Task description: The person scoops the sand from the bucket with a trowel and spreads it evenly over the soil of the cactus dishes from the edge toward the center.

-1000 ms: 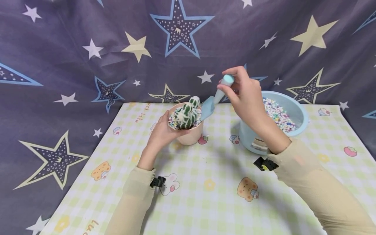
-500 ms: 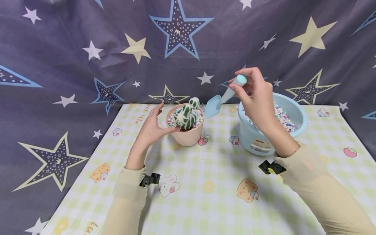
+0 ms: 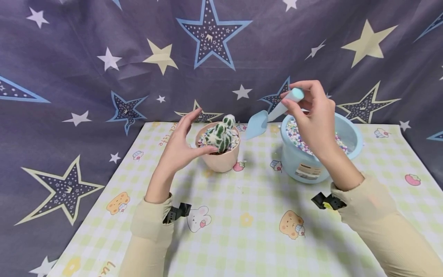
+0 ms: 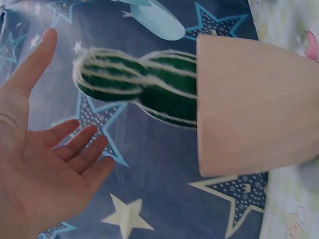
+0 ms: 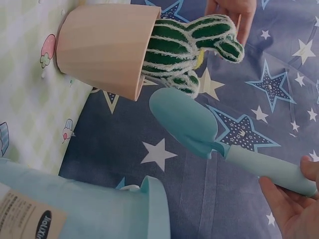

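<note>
A green-and-white cactus (image 3: 221,136) stands in a pale pink pot (image 3: 220,161), with colourful pebbles around its base. My left hand (image 3: 178,148) hovers at the pot's left side, fingers spread and thumb near the front rim; the left wrist view shows the palm apart from the pot. Between the pot and the bucket, my right hand (image 3: 316,119) grips the handle end of a light blue hand trowel (image 3: 257,124). The trowel's blade points down and left, beside the pot. Behind and below the right hand is a light blue bucket (image 3: 297,163) of colourful pebbles, partly hidden by that hand.
A checked tablecloth (image 3: 225,238) with cartoon prints covers the table. A few tiny crumbs lie on it near the pot. Behind the table hangs a dark star-patterned cloth (image 3: 138,30). The bucket bears a label (image 3: 308,171) on its front.
My left hand has let go of the pot and drawn back left, its fingers spreading. The right hand has carried the trowel away from the pot, rightward towards the bucket.
</note>
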`<state>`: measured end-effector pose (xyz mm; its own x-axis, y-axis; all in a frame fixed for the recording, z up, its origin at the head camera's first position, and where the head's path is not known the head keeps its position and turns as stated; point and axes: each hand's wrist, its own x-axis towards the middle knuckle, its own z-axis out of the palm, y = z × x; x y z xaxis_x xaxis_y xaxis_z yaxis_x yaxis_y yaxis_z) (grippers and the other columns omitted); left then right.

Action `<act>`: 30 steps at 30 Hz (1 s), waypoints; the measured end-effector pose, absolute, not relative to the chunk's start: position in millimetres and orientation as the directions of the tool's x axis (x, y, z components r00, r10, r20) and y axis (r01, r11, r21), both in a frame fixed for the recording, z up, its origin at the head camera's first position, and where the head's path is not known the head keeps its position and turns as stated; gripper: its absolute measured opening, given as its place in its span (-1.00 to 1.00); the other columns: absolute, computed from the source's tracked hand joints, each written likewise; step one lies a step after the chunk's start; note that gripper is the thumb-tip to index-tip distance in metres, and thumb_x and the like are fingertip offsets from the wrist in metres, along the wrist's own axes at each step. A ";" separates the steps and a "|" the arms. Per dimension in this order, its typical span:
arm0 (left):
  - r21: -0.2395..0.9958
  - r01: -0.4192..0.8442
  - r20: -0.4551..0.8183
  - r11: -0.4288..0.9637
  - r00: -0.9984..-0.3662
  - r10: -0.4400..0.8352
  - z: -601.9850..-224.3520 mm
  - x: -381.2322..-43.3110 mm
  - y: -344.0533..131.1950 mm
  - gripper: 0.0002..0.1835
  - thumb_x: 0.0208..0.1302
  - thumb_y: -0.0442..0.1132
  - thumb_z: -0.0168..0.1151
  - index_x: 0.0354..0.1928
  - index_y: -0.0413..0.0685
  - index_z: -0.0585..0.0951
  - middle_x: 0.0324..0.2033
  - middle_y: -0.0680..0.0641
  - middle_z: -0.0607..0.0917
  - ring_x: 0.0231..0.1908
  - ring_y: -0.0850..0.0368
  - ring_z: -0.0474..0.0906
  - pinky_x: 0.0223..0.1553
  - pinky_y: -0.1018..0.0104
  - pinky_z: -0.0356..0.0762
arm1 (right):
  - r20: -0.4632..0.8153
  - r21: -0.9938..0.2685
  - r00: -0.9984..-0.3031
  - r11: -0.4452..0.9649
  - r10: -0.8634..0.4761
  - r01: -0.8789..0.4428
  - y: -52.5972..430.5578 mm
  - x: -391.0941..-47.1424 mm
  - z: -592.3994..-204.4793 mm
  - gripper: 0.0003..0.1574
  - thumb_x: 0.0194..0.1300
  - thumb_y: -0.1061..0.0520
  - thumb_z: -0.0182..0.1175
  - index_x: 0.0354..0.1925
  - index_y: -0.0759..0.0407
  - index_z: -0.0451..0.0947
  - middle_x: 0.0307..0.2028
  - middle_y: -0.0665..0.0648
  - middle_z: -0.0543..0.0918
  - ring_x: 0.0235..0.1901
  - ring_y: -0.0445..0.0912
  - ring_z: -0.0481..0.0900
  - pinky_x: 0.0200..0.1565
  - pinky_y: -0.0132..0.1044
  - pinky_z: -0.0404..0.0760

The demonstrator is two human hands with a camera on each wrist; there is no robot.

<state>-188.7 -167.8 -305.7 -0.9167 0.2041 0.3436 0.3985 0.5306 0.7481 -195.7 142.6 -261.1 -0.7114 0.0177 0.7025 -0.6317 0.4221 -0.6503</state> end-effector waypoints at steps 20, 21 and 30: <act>0.686 0.592 0.524 0.423 -0.805 0.277 -278.6 -181.1 -134.8 0.09 -0.16 -0.25 0.68 0.48 0.14 0.31 0.44 0.09 0.34 0.42 0.15 0.27 0.50 0.20 0.22 | 0.759 -0.616 -0.644 0.428 0.097 -0.662 165.4 -188.2 -255.9 -0.68 0.35 0.25 0.26 0.04 0.32 0.52 -0.17 0.13 0.80 -0.36 -0.42 0.71 -0.25 -0.59 0.67; 0.684 0.598 0.528 0.419 -0.801 0.281 -277.9 -180.8 -133.2 0.08 -0.16 -0.25 0.68 0.48 0.14 0.31 0.44 0.09 0.35 0.42 0.14 0.27 0.50 0.19 0.23 | 0.760 -0.616 -0.643 0.428 0.099 -0.662 167.3 -187.6 -255.9 -0.69 0.35 0.25 0.26 0.04 0.29 0.52 -0.17 0.08 0.80 -0.37 -0.43 0.71 -0.25 -0.59 0.67; 0.676 0.619 0.543 0.399 -0.785 0.297 -274.6 -179.0 -117.7 0.06 -0.14 -0.21 0.67 0.47 0.12 0.32 0.43 0.10 0.36 0.40 0.22 0.30 0.42 0.18 0.34 | 0.742 -0.652 -0.652 0.401 0.159 -0.644 181.1 -180.8 -252.5 -0.64 0.34 0.25 0.27 0.08 0.28 0.52 -0.16 -0.04 0.79 -0.33 -0.39 0.73 -0.22 -0.58 0.68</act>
